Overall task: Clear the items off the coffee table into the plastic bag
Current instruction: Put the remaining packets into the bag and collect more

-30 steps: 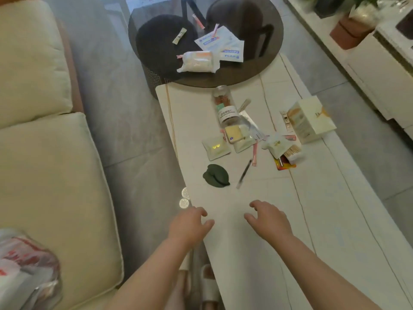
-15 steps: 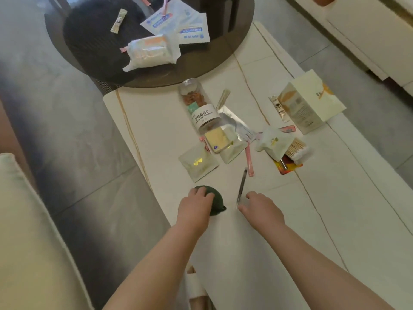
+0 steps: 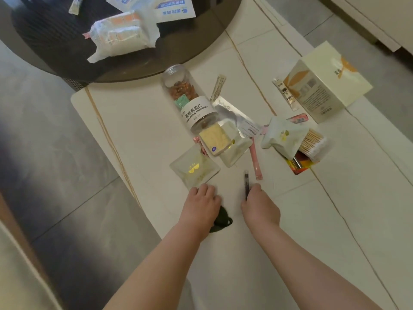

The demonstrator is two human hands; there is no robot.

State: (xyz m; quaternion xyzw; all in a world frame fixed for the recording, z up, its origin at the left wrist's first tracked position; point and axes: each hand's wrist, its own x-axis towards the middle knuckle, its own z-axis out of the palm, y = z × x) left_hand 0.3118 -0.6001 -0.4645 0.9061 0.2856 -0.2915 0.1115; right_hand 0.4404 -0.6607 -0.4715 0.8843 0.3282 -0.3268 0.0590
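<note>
The white desk has lots of little things on it, and a jar of nuts lies on its side in the middle of them. The left hand is near the front of the desk, in front of the jar. It lies over a dark green thing with its fingers bent down, but I cannot tell if it grips it. Its fingertips are right at the edge of a pale packet with gold on it. The right hand is just to the right of the left hand. Its fingers curl down onto the near end of a thin black pen, and it seems to pinch the pen. A pink stick lies just beside the pen, in front of the jar. A yellow packet touches the jar's near end. To the right of the jar are a bunch of cotton swabs and a cream box. Behind the jar is a round dark table with white packs on it. The plastic bag cannot be seen.
</note>
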